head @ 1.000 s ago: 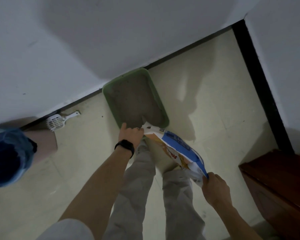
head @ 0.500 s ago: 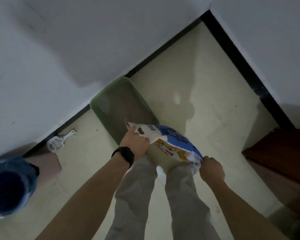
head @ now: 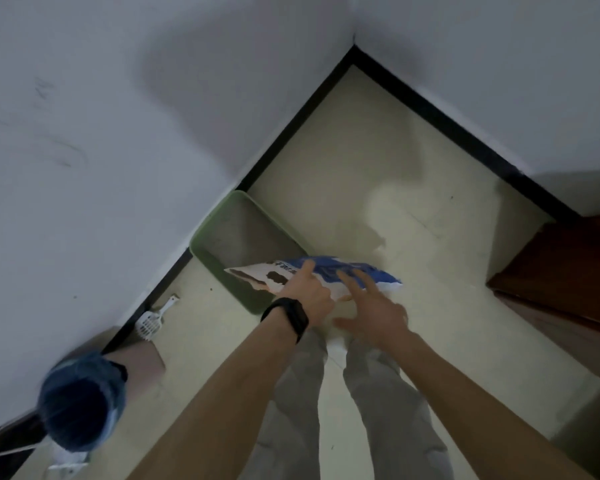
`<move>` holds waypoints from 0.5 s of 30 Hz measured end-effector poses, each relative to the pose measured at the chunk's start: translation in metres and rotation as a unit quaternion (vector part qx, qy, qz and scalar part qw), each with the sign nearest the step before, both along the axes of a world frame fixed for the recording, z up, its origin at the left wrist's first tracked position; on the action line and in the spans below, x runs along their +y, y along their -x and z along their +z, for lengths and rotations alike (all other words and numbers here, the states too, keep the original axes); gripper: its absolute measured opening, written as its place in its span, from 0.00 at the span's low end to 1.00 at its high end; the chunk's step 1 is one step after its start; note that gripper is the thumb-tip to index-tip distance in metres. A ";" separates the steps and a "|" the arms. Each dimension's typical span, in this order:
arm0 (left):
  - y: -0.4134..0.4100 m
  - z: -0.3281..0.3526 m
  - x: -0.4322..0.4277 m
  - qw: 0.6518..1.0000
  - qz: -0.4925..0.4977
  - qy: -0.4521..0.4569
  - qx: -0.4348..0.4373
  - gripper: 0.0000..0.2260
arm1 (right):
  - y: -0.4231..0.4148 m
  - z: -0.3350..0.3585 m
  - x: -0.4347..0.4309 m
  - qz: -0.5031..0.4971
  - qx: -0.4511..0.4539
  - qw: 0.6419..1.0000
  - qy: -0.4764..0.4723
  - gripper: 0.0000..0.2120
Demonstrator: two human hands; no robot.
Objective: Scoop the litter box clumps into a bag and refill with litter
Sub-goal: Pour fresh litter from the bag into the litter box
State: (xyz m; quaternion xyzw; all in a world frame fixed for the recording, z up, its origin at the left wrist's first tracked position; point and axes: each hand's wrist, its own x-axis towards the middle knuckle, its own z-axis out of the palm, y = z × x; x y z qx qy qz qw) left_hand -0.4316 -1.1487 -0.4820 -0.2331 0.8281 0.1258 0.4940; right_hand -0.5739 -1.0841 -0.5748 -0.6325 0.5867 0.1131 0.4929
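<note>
Looking down from head height into a dim room corner: pale grey walls meeting at 12 o'clock, cream floor [head: 378, 188] spreading below. At 4 o'clock, a dark wooden cabinet [head: 568, 271]. At 7 o'clock, a container lined with a blue bag [head: 80, 407], mouth up, probably parked within reach for the clumps. Just off centre toward 9 o'clock, a green litter box [head: 195, 245] pushed against the wall's black skirting, grey litter across its bottom. Overlapping the box's near corner, toward 6 o'clock, a blue-and-white litter bag [head: 340, 271] held off the floor nearly level, torn mouth pointing to 9 o'clock over the box, likely levelled to check the flow. Left hand [head: 309, 296] gripping the bag close behind the mouth, index finger laid along the top, apparently to steer the opening. Right hand [head: 371, 315] spread wide, fingers straight, tips at the bag's blue middle; touching or just short of it, cannot tell. At 8 o'clock, a white slotted scoop [head: 149, 323] lying by the skirting, out of hand, suggesting scooping done and refilling underway. On the left wrist, a black watch [head: 288, 318].
</note>
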 end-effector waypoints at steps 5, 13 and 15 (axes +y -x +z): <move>-0.015 0.017 -0.006 0.999 0.043 0.023 0.005 0.09 | -0.028 0.019 -0.015 0.023 -0.049 0.998 -0.013 0.28; -0.059 0.024 -0.020 0.975 0.154 0.109 0.119 0.10 | -0.044 0.048 -0.049 -0.049 -0.093 0.987 0.119 0.09; -0.087 0.020 -0.019 0.947 0.213 0.143 0.193 0.12 | -0.045 0.058 -0.057 -0.039 -0.101 0.985 0.134 0.09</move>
